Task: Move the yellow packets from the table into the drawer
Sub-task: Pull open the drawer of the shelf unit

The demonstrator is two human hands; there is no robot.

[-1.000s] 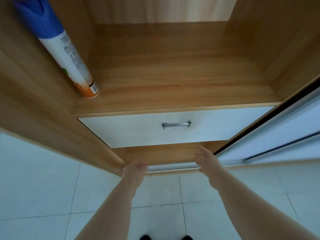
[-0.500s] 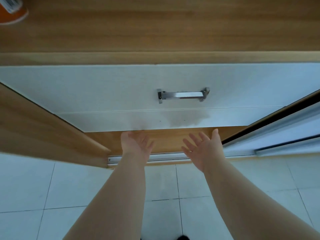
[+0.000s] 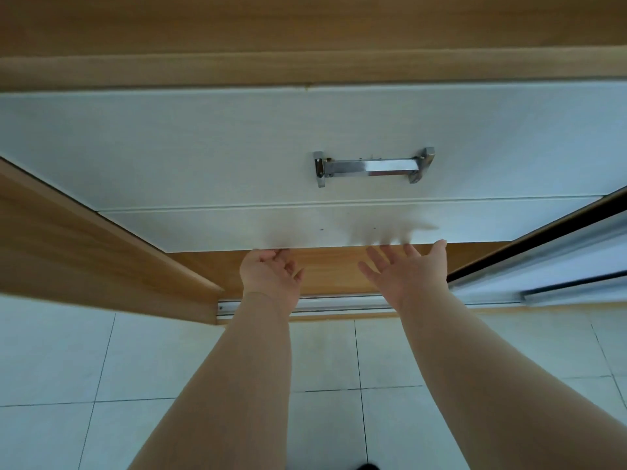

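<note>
Opening the drawer (image 3: 237,147) looks like the step here. Head view: it's shut. Left hand (image 3: 269,276) has fingers curled up at the bottom lip, can't tell if they've actually hooked it. Right hand (image 3: 407,269) is palm-up, fingers spread, just under that lip, holding nothing. Handle (image 3: 371,166) untouched. No yellow packets in shot. Next, I'd guess: hook both hands under, pull straight out.

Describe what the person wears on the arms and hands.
Nothing visible: no sleeves come into the view, and the left hand and right hand carry no gloves, rings, watch or wristband that I can see.
</note>
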